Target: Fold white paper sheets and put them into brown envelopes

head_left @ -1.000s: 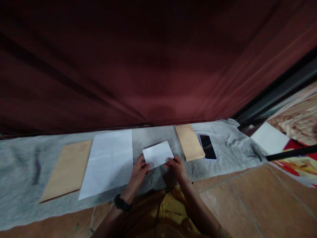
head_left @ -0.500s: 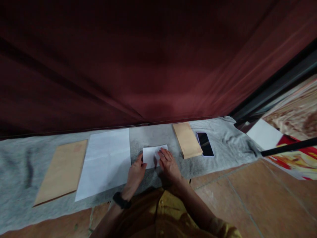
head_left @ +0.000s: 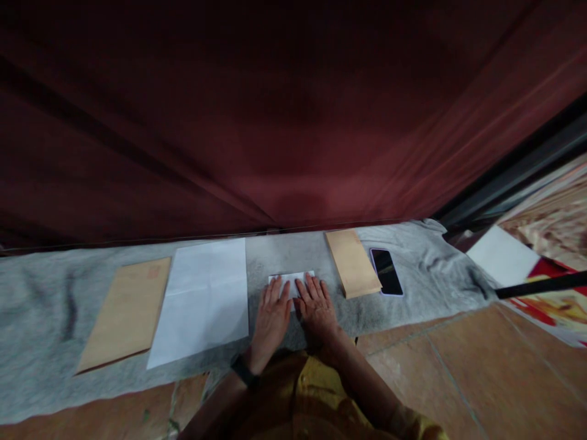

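A small folded white paper (head_left: 290, 282) lies on the grey cloth in front of me. My left hand (head_left: 274, 308) rests flat on its left part, fingers stretched out and pointing away from me. On its right part my right hand (head_left: 316, 305) lies flat too, with the fingers a little apart. Between and beyond the fingertips some of the paper shows; the rest is hidden under the hands. Left of my left hand is a large white sheet (head_left: 206, 299) with faint creases. To the right of my right hand lies a narrow brown envelope (head_left: 353, 264).
A phone (head_left: 387, 272) with a dark screen lies partly beneath the narrow envelope's corner. At the left is a larger brown envelope (head_left: 126, 311). Behind the grey cloth (head_left: 32, 342) hangs a dark red curtain (head_left: 284, 134). A dark bar (head_left: 545, 285) and printed sheets stand at the right.
My left hand has gone from holding the paper's left edge to lying flat on the paper. My right hand stays on it with fingers straighter. The whole view has shifted slightly.
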Demonstrator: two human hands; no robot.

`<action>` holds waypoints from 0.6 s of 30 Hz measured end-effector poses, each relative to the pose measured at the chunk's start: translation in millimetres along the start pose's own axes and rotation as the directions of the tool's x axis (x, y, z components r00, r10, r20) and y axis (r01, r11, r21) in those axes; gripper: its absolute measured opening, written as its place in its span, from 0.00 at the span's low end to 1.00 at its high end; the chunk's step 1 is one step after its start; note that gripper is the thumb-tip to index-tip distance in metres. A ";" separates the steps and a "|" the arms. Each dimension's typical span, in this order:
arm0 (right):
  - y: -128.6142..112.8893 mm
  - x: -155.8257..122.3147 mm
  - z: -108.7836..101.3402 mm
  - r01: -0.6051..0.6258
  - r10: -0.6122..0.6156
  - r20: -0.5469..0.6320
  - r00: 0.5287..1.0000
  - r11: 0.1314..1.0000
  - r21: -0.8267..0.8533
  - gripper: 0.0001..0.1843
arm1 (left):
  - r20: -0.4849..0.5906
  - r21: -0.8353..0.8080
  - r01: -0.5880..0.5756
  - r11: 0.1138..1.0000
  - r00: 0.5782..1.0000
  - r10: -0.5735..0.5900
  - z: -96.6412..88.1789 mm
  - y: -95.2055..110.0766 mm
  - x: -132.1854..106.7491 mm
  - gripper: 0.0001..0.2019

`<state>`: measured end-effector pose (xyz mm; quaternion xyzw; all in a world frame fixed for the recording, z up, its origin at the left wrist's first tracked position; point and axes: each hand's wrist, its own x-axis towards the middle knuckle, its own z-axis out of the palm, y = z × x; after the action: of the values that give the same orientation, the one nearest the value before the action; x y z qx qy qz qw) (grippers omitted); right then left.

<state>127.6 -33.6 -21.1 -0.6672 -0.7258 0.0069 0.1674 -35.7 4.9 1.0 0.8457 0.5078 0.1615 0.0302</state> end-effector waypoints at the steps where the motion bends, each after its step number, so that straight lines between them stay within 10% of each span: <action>1: 0.5 -0.2 0.7 0.003 -0.003 0.000 1.000 1.000 -0.009 0.29 | -0.002 0.012 -0.025 1.000 1.000 0.025 5.1 2.1 -1.2 0.25; 18: 21.9 9.9 1.6 -0.033 0.027 -0.076 0.997 0.997 -0.072 0.29 | -0.099 0.023 0.089 0.996 0.991 -0.087 24.8 -1.7 -10.3 0.33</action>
<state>147.9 -21.2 -25.4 -0.6835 -0.7086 -0.0423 0.1699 -34.1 -0.4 -25.3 0.8138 0.5476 0.1944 0.0006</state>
